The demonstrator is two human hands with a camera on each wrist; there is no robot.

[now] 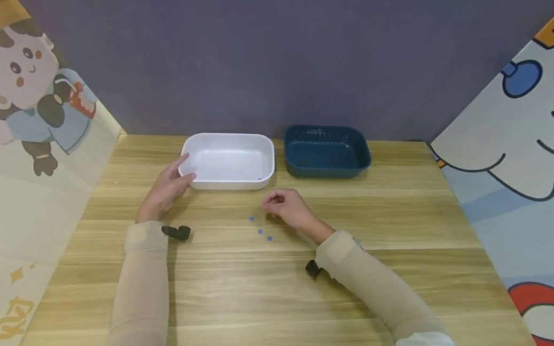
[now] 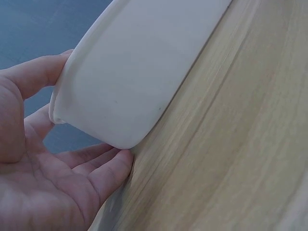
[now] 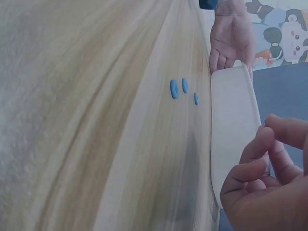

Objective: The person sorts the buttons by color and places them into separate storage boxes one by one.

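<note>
My left hand holds the left end of the white plastic bin; its fingers wrap the corner and rim in the left wrist view. A tiny blue speck shows inside the bin near its front right corner. In front of the bin, my right hand is raised over the table with thumb and forefinger together. Between those fingertips the right wrist view shows a sliver of a small blue button, mostly hidden. Three blue round buttons, the nearest one among them, lie on the wood left of that hand.
A dark blue bin stands right of the white one, with small dark green bits inside. Behind both rises a grey-purple wall. Printed cartoon panels flank the wooden table.
</note>
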